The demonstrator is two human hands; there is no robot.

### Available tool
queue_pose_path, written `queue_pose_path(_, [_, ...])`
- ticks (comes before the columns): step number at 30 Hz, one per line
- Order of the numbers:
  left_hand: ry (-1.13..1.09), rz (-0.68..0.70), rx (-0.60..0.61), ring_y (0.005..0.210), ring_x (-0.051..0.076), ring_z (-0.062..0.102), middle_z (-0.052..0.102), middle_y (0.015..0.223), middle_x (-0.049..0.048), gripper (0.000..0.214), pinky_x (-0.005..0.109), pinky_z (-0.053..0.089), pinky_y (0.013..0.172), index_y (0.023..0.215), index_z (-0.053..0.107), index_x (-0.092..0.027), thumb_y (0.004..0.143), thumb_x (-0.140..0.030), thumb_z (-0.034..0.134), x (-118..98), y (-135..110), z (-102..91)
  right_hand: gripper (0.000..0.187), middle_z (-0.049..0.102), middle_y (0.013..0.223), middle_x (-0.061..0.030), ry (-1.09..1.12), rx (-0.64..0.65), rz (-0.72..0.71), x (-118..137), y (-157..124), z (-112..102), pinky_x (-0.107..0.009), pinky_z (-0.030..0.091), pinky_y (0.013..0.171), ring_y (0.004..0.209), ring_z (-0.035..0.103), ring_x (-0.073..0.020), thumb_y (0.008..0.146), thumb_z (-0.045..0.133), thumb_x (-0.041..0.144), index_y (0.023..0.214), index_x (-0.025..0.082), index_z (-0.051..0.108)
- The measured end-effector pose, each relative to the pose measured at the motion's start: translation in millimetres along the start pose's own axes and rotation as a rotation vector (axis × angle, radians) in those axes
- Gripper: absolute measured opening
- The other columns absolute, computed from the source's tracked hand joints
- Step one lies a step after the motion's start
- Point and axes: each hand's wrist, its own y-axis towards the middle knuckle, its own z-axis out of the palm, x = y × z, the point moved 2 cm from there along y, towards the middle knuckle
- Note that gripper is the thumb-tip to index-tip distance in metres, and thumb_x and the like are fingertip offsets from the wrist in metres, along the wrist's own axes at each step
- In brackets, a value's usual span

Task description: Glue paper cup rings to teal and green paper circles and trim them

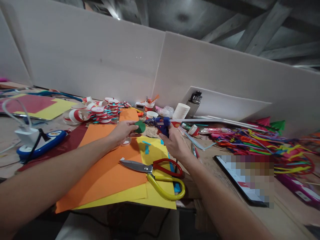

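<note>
Between the fingers of my left hand (124, 132) is a small green paper disc (140, 127), held up above the orange paper. My right hand (175, 140) is wrapped round the handle of a blue hot glue gun (162, 125), whose nozzle points left towards the disc. A long pale glue stick (200, 120) seems to run out from the gun's back to the right. Below both hands, large scissors (147, 168) with one red and one yellow handle lie across orange paper (107, 166) and yellow paper (160, 150). A small white ring or lid (125, 142) sits under my left hand.
Red-and-white paper cup pieces (100, 111) cluster at the back left. A white cup stack (181, 111) and dark bottle (194, 104) stand behind. A power strip (41, 145) lies left; a phone (245, 180) and colourful pipe cleaners (265, 140) lie right.
</note>
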Motion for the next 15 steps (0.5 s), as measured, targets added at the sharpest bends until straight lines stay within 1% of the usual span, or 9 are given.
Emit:
queue_pose_path(2, [0.001,-0.006,0.008,0.073,0.015,0.066,0.071,0.089,0.0109,0.019,0.027,0.060,0.063,0.090,0.072,-0.008,0.074,-0.008,0.062,0.4,-0.2,-0.3,0.039,0.065,0.098,-0.0112,-0.090,0.009,0.027,0.9,-0.5,-0.4,-0.031,0.044,0.072,0.081,0.058,-0.0216,0.083,0.050,0.022,0.122,0.013,0.049])
queue_pose_path(6, [0.012,-0.003,0.032,0.073,0.015,0.067,0.072,0.091,0.0113,0.020,0.027,0.059,0.065,0.092,0.072,-0.008,0.074,-0.010,0.064,1.4,0.4,-1.2,0.037,0.066,0.099,-0.0117,-0.209,0.019,0.065,2.5,-0.9,-1.6,-0.030,0.043,0.073,0.084,0.059,-0.0227,0.084,0.051,0.024,0.120,0.015,0.051])
queue_pose_path(10, [0.027,-0.012,0.027,0.074,0.016,0.067,0.071,0.094,0.0131,0.020,0.028,0.060,0.065,0.092,0.072,-0.008,0.073,-0.012,0.066,3.0,1.4,-1.9,0.034,0.066,0.098,-0.0110,-0.237,0.027,0.077,2.0,-0.2,-0.5,-0.030,0.042,0.074,0.085,0.059,-0.0224,0.083,0.052,0.023,0.117,0.015,0.052])
queue_pose_path(15, [0.053,-0.011,0.028,0.076,0.015,0.067,0.071,0.096,0.0121,0.019,0.028,0.060,0.067,0.092,0.072,-0.009,0.075,-0.012,0.064,1.2,-0.6,1.0,0.032,0.066,0.100,-0.0117,-0.248,0.043,0.091,0.2,0.3,1.1,-0.029,0.041,0.073,0.087,0.058,-0.0226,0.085,0.050,0.024,0.116,0.014,0.051])
